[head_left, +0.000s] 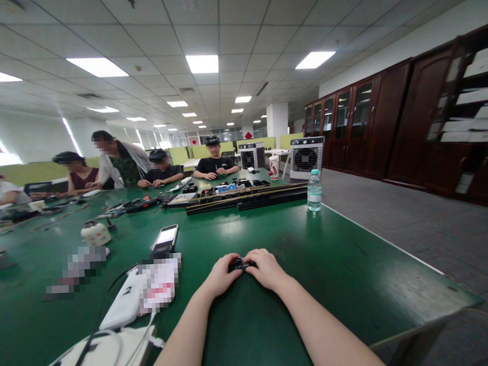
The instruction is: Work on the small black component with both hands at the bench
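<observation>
A small black object (pixel 242 264) lies low over the green table (pixel 332 254), between my two hands; its kind is too small to make out. My left hand (pixel 224 274) curls round its left end, thumb at the near side and fingers at the far side. From the right, my right hand (pixel 264 267) grips the other end in the same way. Both hands rest at or just above the tabletop, and the fingers cover much of the object.
Left of my arms lie a phone (pixel 165 238), a white power bank (pixel 122 302) marked 2, and cables. A water bottle (pixel 314 190) stands near the right edge. Long black bars (pixel 272 197) and parts lie across the middle. Several people sit or stand beyond.
</observation>
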{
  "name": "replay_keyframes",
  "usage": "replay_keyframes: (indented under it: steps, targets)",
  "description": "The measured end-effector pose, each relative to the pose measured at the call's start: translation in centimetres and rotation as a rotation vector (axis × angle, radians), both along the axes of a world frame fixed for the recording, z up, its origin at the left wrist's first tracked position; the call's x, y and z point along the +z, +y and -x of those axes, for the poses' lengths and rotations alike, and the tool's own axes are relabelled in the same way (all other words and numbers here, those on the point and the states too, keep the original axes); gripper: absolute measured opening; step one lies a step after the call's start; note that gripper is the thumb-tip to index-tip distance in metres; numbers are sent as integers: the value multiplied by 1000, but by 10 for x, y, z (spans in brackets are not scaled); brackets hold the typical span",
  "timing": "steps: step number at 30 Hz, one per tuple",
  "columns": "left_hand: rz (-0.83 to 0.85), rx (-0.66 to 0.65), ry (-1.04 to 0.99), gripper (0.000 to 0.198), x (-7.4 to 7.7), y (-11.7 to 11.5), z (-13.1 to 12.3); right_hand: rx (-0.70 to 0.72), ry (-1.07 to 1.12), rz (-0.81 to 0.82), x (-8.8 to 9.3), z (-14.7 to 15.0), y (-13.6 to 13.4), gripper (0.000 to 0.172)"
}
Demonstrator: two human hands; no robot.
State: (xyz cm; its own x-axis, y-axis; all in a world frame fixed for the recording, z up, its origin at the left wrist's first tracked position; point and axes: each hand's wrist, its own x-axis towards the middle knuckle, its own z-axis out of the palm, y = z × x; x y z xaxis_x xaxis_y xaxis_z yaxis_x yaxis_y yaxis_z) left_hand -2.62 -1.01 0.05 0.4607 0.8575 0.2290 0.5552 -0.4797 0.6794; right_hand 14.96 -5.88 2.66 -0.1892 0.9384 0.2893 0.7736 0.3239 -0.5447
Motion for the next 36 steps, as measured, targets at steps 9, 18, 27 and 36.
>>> replay_keyframes:
  steps: [9, 18, 27, 36]
  targets:
    - [14, -6, -4, 41, 0, -1, 0, -13, -51, 5, 2, 1, -1, 21]
    - [4, 1, -15, 41, 0, -1, 0, -18, -73, 27, 3, 1, -2, 21]
    - [9, -5, -19, 41, -1, 0, 0, -10, 46, 27, -5, -1, 2, 23]
    - [20, -5, -37, 42, -5, 3, 1, 6, 258, 55, -13, -6, 9, 38]
